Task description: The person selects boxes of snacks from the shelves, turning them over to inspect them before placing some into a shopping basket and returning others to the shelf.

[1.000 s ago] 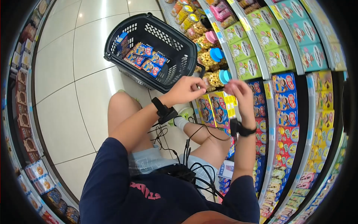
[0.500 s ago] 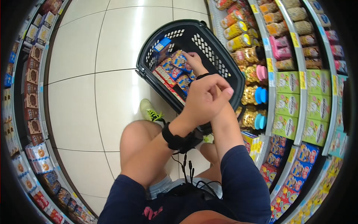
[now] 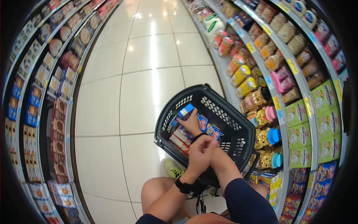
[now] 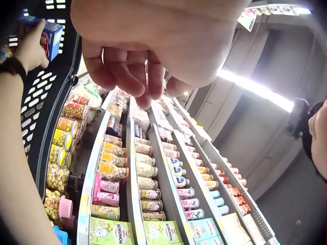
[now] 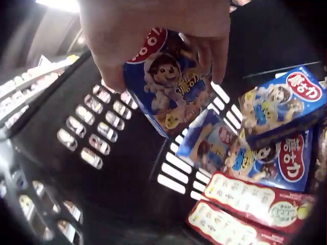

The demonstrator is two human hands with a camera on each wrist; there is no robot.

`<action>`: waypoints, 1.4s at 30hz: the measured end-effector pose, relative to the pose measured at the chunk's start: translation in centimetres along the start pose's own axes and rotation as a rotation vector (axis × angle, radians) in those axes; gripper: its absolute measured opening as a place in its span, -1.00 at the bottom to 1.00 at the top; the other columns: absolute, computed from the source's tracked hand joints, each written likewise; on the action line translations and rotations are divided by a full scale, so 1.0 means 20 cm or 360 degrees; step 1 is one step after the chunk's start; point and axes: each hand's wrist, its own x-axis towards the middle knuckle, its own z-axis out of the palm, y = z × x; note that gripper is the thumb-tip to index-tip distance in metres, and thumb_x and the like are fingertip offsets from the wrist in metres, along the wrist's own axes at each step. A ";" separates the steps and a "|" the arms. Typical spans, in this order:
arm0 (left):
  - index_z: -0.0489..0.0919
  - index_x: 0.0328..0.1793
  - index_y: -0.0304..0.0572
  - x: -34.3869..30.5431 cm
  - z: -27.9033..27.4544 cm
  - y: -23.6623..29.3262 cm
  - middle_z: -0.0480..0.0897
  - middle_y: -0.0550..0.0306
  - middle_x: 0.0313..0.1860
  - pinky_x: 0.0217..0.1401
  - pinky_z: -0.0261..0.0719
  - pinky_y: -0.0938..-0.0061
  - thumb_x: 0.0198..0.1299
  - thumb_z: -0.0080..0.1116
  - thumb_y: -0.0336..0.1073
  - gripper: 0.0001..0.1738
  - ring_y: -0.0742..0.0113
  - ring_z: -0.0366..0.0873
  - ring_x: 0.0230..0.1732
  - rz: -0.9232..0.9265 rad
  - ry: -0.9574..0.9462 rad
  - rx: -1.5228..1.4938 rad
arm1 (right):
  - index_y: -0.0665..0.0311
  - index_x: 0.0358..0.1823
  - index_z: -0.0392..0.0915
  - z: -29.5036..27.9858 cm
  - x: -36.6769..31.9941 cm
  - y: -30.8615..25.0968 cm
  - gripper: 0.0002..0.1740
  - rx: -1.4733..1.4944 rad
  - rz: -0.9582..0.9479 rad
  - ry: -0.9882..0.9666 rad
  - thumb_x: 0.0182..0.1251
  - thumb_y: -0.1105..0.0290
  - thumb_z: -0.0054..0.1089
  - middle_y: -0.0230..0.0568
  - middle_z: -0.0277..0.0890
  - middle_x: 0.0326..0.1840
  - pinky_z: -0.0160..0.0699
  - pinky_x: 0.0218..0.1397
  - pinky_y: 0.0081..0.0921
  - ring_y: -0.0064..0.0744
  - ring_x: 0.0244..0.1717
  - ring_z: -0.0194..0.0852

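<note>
Inside the black shopping basket (image 3: pixel 238 128), my right hand (image 3: pixel 192 123) grips a blue snack box (image 3: pixel 186 109) near the far-left wall. The right wrist view shows the cartoon face on this blue snack box (image 5: pixel 171 87), with fingers and thumb at its sides. Below it lie more blue snack boxes (image 5: pixel 276 104) and red-and-white boxes (image 5: pixel 255 199). My left hand (image 3: pixel 201 155) holds nothing; it overlaps the right forearm at the basket's near side. In the left wrist view the left hand's (image 4: pixel 158 41) fingers hang loosely curled.
Shelves line both sides of a tiled aisle (image 3: pixel 100 112). On the right, close to the basket, stand snack jars with coloured lids (image 3: pixel 274 136) and green boxes (image 3: pixel 298 134). Yellow boxes (image 3: pixel 268 183) stand low at the near right. A shoe (image 3: pixel 171 168) is beside the basket.
Both hands were apart near the low shelf. The right hand then reached among the basket's boxes and now grips one by the far-left wall. The left hand moved over the right forearm.
</note>
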 end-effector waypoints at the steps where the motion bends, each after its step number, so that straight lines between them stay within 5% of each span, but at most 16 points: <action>1: 0.58 -0.15 -0.27 0.00 -0.02 0.04 0.66 0.20 -0.28 -0.28 0.45 0.68 0.45 0.08 -0.37 -0.87 0.62 0.49 -0.36 -0.0014 0.0016 0.0010 | 0.43 0.26 -0.01 -0.07 0.02 0.01 0.08 0.0022 0.0017 -0.0015 -0.09 0.21 0.67 0.17 0.54 0.06 0.54 0.22 -0.24 0.02 0.12 0.59; 4: 0.58 -0.16 -0.27 -0.02 -0.06 0.06 0.66 0.21 -0.30 -0.29 0.45 0.67 0.43 0.11 -0.36 -0.87 0.60 0.47 -0.39 -0.0047 -0.0025 0.0033 | 0.41 0.20 0.05 -0.33 0.02 0.09 0.10 -0.0267 0.0159 -0.0145 -0.19 0.10 0.72 0.16 0.57 0.00 0.60 0.15 -0.27 0.02 0.06 0.63; 8: 0.57 -0.14 -0.26 -0.06 -0.08 0.04 0.67 0.24 -0.27 -0.18 0.51 0.67 0.39 0.17 -0.37 -0.90 0.60 0.59 -0.25 -0.0073 -0.0175 0.0090 | 0.44 0.15 0.10 -0.47 -0.04 0.37 0.11 0.0263 0.0683 -0.0154 -0.22 0.01 0.75 0.03 0.55 -0.04 0.66 0.00 -0.39 -0.24 -0.08 0.65; 13: 0.60 -0.18 -0.25 -0.08 0.02 0.02 0.66 0.26 -0.30 -0.18 0.49 0.63 0.32 0.23 -0.37 -0.90 0.59 0.55 -0.30 -0.0011 -0.0337 0.0488 | 0.30 0.27 -0.09 -0.38 -0.12 0.47 -0.07 0.1075 0.0834 0.0099 0.13 0.38 0.56 -0.06 0.45 0.01 0.67 -0.19 -0.44 -0.32 -0.14 0.59; 14: 0.61 -0.19 -0.27 -0.08 0.05 0.02 0.66 0.26 -0.31 -0.18 0.49 0.62 0.31 0.25 -0.37 -0.89 0.59 0.55 -0.29 0.0063 -0.0349 0.0582 | 0.21 0.26 0.00 -0.32 -0.12 0.53 -0.15 0.1112 0.0771 0.0229 0.16 0.38 0.53 -0.12 0.51 -0.10 0.70 -0.18 -0.36 -0.31 -0.25 0.64; 17: 0.63 -0.21 -0.26 -0.08 0.10 -0.01 0.63 0.17 -0.38 -0.25 0.48 0.56 0.19 0.30 -0.41 -0.90 0.48 0.56 -0.37 0.0167 -0.0429 0.0669 | 0.10 0.23 0.07 -0.32 -0.14 0.40 -0.31 0.1565 0.0709 0.0135 0.25 0.51 0.38 -0.19 0.50 -0.07 0.67 -0.11 -0.33 -0.32 -0.14 0.60; 23: 0.63 -0.23 -0.20 -0.09 0.15 -0.02 0.63 0.11 -0.39 -0.32 0.52 0.44 0.09 0.33 -0.38 -0.86 0.28 0.60 -0.43 0.0138 -0.0560 0.0680 | 0.13 0.21 0.07 -0.39 -0.17 0.45 -0.27 0.1567 0.1045 0.0128 0.19 0.50 0.45 -0.19 0.49 0.02 0.62 0.14 -0.22 -0.28 0.02 0.60; 28: 0.63 -0.25 -0.18 -0.08 0.17 -0.02 0.64 0.12 -0.38 -0.34 0.53 0.40 0.07 0.35 -0.34 -0.85 0.23 0.60 -0.44 0.0163 -0.0570 0.0709 | 0.16 0.29 0.30 -0.43 -0.15 0.51 -0.33 0.1472 0.1242 -0.0159 0.30 0.07 0.42 -0.15 0.46 0.25 0.58 0.21 -0.25 -0.21 0.09 0.60; 29: 0.63 -0.25 -0.17 -0.08 0.17 -0.02 0.64 0.13 -0.38 -0.34 0.53 0.40 0.08 0.35 -0.34 -0.85 0.23 0.60 -0.43 0.0165 -0.0571 0.0705 | 0.19 0.29 0.37 -0.42 -0.15 0.52 -0.17 0.1256 0.1251 -0.0180 0.24 -0.27 0.32 -0.02 0.49 0.26 0.64 0.17 -0.14 -0.13 0.10 0.63; 33: 0.62 -0.25 -0.14 -0.08 0.17 -0.03 0.65 0.15 -0.37 -0.34 0.53 0.40 0.09 0.34 -0.32 -0.85 0.22 0.60 -0.43 0.0182 -0.0580 0.0732 | 0.18 0.45 0.25 -0.45 -0.16 0.33 0.18 0.1278 0.1704 -0.0347 0.05 -0.63 0.08 0.28 0.51 0.18 0.67 0.14 0.07 0.05 0.18 0.60; 37: 0.62 -0.27 -0.13 -0.09 0.17 -0.03 0.65 0.16 -0.36 -0.33 0.53 0.38 0.09 0.34 -0.30 -0.85 0.22 0.60 -0.42 0.0252 -0.0551 0.0755 | 0.27 0.43 0.25 -0.42 -0.19 0.43 0.21 0.1427 0.1864 -0.0405 0.05 -0.64 0.06 0.27 0.51 0.19 0.69 0.10 0.07 0.08 0.11 0.64; 39: 0.61 -0.28 -0.13 -0.09 0.17 -0.03 0.65 0.16 -0.35 -0.33 0.53 0.36 0.09 0.34 -0.27 -0.84 0.21 0.60 -0.39 0.0265 -0.0554 0.0770 | 0.42 0.35 0.29 -0.42 -0.20 0.47 0.22 0.1523 0.2179 -0.0448 0.07 -0.64 0.02 0.21 0.58 0.09 0.75 -0.02 0.07 0.10 0.01 0.70; 42: 0.62 -0.27 -0.11 -0.09 0.16 -0.03 0.64 0.17 -0.35 -0.32 0.53 0.34 0.10 0.35 -0.25 -0.84 0.20 0.60 -0.37 0.0259 -0.0565 0.0772 | 0.56 0.35 0.26 -0.43 -0.21 0.52 0.21 0.1122 0.1982 -0.0402 0.12 -0.53 0.16 0.23 0.54 0.16 0.70 0.07 0.08 0.03 0.06 0.67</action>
